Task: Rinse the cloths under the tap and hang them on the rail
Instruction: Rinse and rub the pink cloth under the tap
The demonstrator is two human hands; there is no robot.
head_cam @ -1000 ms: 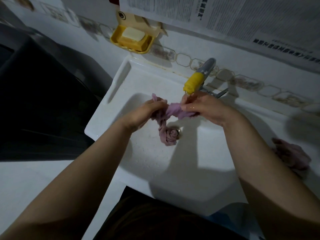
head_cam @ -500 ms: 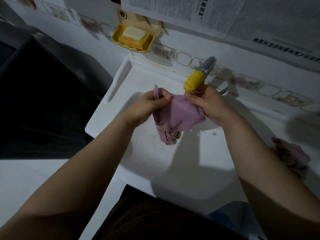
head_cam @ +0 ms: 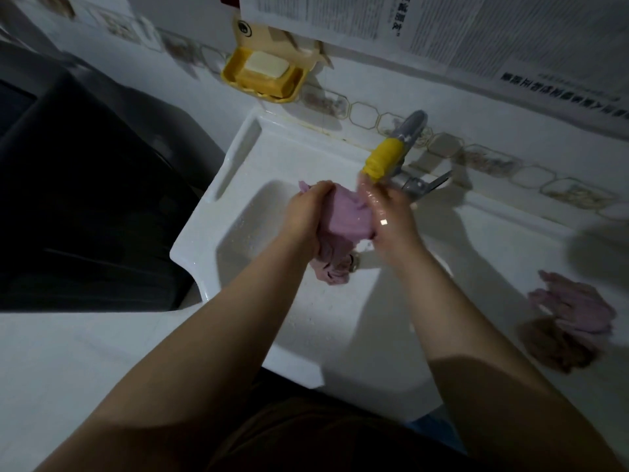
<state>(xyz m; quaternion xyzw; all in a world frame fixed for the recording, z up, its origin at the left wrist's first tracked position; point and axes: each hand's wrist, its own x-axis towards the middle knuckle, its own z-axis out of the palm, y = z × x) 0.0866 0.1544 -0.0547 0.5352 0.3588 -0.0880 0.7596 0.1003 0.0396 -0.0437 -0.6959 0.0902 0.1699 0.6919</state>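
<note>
I see the pink cloth bunched and wet between both hands over the white sink, just below the yellow-tipped tap at about one o'clock from it. My left hand has its fingers curled round the cloth's upper left edge; my right hand, glossy with water, grips the right side. The cloth's lower end hangs twisted into the basin. A second crumpled pink cloth lies on the counter at three o'clock, well apart.
</note>
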